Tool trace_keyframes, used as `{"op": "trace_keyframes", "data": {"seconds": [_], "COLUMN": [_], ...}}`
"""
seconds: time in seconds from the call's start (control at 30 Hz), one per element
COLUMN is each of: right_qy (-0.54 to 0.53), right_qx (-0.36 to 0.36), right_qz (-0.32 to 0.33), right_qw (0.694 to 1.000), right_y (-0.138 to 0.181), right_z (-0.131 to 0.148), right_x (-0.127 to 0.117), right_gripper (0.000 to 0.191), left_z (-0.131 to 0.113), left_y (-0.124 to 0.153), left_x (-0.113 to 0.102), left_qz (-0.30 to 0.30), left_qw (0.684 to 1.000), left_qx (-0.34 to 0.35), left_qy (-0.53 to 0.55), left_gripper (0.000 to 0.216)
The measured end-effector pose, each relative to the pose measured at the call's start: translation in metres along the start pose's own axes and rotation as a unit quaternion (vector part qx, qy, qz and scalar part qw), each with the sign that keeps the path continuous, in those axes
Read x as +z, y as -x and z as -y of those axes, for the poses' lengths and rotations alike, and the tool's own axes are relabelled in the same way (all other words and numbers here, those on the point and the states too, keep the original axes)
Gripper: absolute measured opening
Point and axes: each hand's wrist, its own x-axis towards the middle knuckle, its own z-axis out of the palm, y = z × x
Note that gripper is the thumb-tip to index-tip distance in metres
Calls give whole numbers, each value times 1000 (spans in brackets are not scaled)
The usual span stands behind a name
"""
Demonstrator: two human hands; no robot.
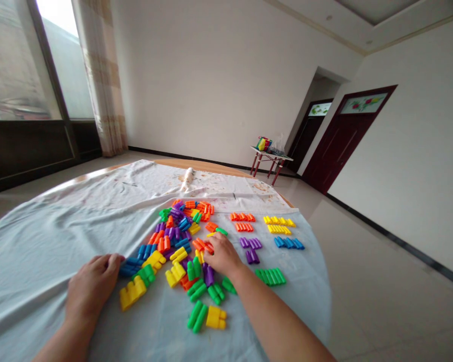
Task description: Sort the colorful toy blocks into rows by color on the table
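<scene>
My right hand [222, 255] reaches into a loose heap of plastic building blocks, its fingers closed on an orange block [201, 245]. Around it lie a purple block [209, 275], a green block [194, 269] and a yellow block [178, 254]. My left hand [92, 281] rests on the cloth at the heap's left edge, holding nothing, fingertips close to a blue block [130, 267]; whether they touch it is unclear. A yellow block [132, 293] and a green block [145, 274] lie just right of that hand.
Right of the heap are sorted rows: orange blocks [243, 217], yellow blocks [279, 221], purple blocks [251, 243], blue blocks [289, 243], green blocks [271, 276]. A wrinkled pale cloth [60, 241] covers the round table. Beyond stands a small table [272, 153] with bags.
</scene>
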Motion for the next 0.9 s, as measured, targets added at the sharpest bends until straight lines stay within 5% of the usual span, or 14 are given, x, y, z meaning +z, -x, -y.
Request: {"op": "trace_keyframes", "data": {"seconds": [0.27,0.47,0.73,0.9], "right_qy": [-58,-80,-108,-154], "right_qx": [-10,20,24,34], "right_qz": [-15,-52,-16,-62], "right_qw": [998,995,994,986], "right_y": [32,37,44,40], "right_z": [-2,-7,-12,-18], "right_x": [-15,-16,-15,-21], "right_gripper": [37,38,26,31], "left_z": [1,3,9,4], "left_y": [-1,-3,-9,-6], "left_x": [1,2,4,1], "left_qz": [-8,15,30,34], "left_qw": [1000,1000,999,998], "left_qx": [5,-1,1,7], "left_qy": [-4,-8,-12,-43], "left_gripper": [50,54,57,58]}}
